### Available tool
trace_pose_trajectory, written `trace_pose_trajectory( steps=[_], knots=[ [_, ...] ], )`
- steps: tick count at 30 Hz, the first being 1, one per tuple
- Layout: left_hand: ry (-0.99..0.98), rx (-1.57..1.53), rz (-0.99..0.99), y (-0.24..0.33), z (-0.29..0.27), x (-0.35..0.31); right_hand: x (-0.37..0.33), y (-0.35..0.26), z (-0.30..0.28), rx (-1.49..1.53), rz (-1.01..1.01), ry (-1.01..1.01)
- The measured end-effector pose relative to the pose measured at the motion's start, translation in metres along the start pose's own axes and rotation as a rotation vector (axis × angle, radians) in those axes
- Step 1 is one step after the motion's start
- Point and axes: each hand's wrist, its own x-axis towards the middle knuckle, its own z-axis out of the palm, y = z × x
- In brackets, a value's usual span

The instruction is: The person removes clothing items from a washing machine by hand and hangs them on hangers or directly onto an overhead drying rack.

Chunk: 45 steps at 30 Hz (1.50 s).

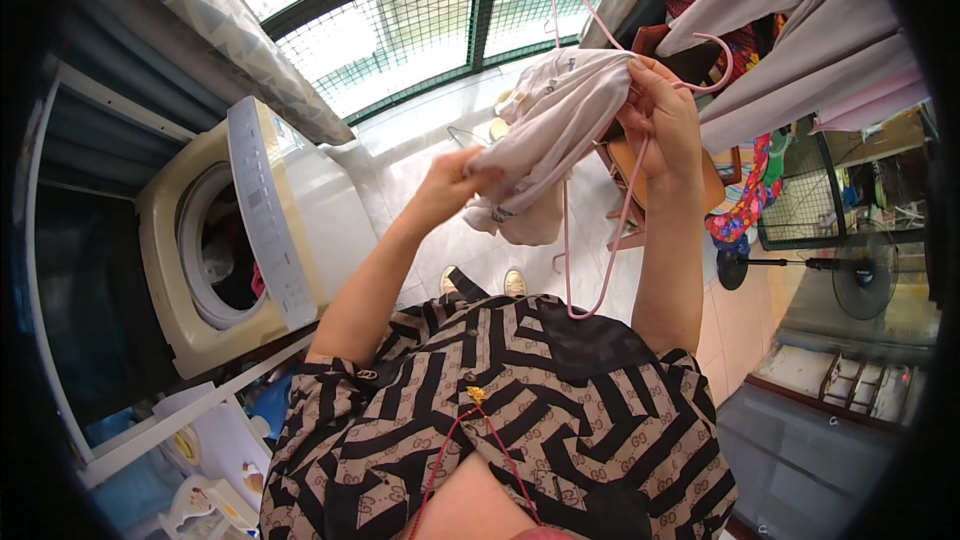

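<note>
A bunched pale white garment (pixel 560 125) with small dark printing is held up in front of me. My left hand (pixel 452 186) closes on its lower left end, slightly blurred. High on the right, my right hand (pixel 668 120) pinches the garment's upper corner and also holds a pink clothes hanger (pixel 606 285). The hanger's hook sticks out to the right of that hand, and its frame hangs below and partly behind the cloth. Folds of fabric hide some of the hanger and some left fingertips.
At left stands a top-loading washing machine (pixel 330 205), lid raised, with laundry in its drum (pixel 225 258). Grey trousers (pixel 780 35) hang at upper right, above a brown wooden chair (pixel 715 185). A fan (pixel 865 268) is at far right; mesh windows (pixel 400 25) lie ahead.
</note>
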Motion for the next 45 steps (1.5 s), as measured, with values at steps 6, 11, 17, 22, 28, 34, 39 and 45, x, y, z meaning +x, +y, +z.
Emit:
trace_pose_trajectory(
  steps=[6, 11, 17, 22, 28, 34, 39, 45],
  knots=[
    [0.290, -0.366, 0.020, 0.096, -0.036, 0.013, -0.007, -0.001, -0.033, -0.178, -0.104, 0.132],
    [0.109, -0.192, 0.058, 0.130, -0.029, 0.044, -0.006, 0.013, -0.035, -0.389, -0.086, 0.117],
    [0.123, 0.041, 0.416, 0.211, -0.033, 0.055, -0.025, 0.034, -0.069, -0.524, -0.048, 0.191],
    [0.465, 0.401, 0.890, 0.267, -0.083, 0.036, -0.051, 0.036, -0.110, -0.477, -0.011, 0.183],
    [0.394, 0.635, 0.490, 0.107, -0.061, -0.047, -0.081, 0.039, -0.128, -0.491, -0.025, 0.269],
    [0.439, 0.175, 0.043, 0.075, -0.084, -0.022, -0.095, 0.046, -0.146, -0.606, -0.035, 0.209],
    [0.524, -0.287, 0.214, 0.149, -0.054, -0.003, -0.089, 0.077, -0.138, -0.747, -0.095, 0.024],
    [0.329, -0.409, 0.333, 0.187, -0.050, -0.009, -0.104, 0.125, -0.133, -0.851, 0.049, -0.162]
  ],
)
